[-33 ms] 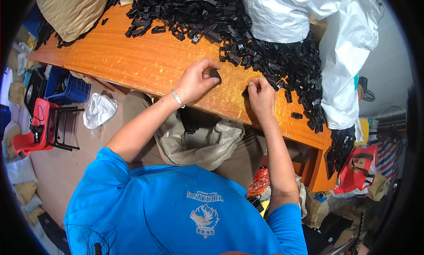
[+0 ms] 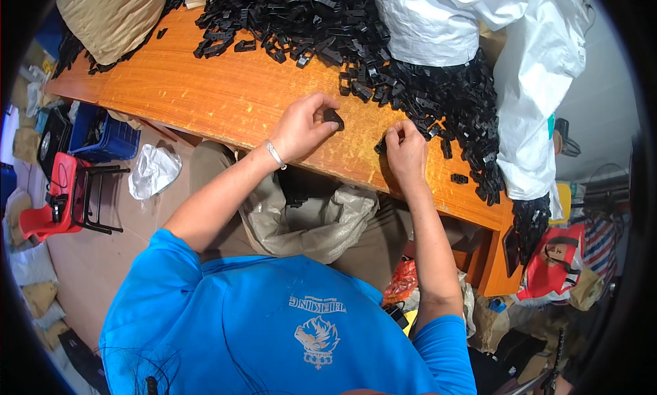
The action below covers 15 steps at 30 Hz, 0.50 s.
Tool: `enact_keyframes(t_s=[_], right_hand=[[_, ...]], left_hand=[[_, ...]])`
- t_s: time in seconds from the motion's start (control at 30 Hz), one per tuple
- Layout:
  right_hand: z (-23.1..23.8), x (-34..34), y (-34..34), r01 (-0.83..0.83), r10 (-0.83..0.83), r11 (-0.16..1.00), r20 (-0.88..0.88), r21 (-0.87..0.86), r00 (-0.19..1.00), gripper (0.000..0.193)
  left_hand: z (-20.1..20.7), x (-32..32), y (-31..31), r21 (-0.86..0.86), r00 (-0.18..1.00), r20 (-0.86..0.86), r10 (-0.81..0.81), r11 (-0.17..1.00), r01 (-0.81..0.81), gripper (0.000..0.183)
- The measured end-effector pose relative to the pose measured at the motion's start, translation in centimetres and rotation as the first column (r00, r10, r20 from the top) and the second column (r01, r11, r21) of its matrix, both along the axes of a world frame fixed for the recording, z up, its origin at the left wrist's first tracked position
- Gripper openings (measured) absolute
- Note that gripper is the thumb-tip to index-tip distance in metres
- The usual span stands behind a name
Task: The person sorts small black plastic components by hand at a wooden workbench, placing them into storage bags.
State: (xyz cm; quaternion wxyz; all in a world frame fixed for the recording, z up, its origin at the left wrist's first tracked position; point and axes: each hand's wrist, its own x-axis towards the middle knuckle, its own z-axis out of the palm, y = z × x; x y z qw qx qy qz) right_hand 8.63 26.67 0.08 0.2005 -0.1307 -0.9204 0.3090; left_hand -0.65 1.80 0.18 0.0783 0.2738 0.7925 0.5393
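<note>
Over the front part of the wooden table (image 2: 205, 87), my left hand (image 2: 301, 129) pinches a small black plastic piece (image 2: 333, 119) between thumb and fingers. A short way to the right, my right hand (image 2: 406, 152) is closed on another small black piece (image 2: 380, 147), mostly hidden by the fingers. Beyond both hands spreads a large heap of black plastic pieces (image 2: 308, 22), running down the table's right side. Below the table edge, an open woven sack (image 2: 301, 234) rests across my lap, with some black pieces inside it.
White sacks (image 2: 438, 32) stand on the heap at the back right. At the back left lies a brown paper bag (image 2: 113, 19). Left of me on the floor are a red chair (image 2: 48, 220), a blue crate (image 2: 113, 145) and a white plastic bag (image 2: 156, 169). A red bag (image 2: 551, 261) sits at right.
The black piece in my left hand has turned slightly and shows more of its surface. Slightly more of the piece in my right hand shows too. Both arms have stayed put.
</note>
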Motion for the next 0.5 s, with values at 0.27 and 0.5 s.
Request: enact_keyframes(t_s=[0.27,0.5], right_hand=[[2.9,2.8,0.6,-0.173,0.173,0.983,0.011,0.063,0.985,0.018],[3.4,3.3,-0.1,-0.339,0.308,0.912,0.16,0.229,0.938,0.027]], left_hand=[[-0.4,0.3,-1.5,-0.063,0.955,-0.29,0.055,0.995,-0.077,0.038],[-0.3,-0.2,-2.1,-0.246,0.909,-0.416,-0.006,0.964,-0.106,0.033]])
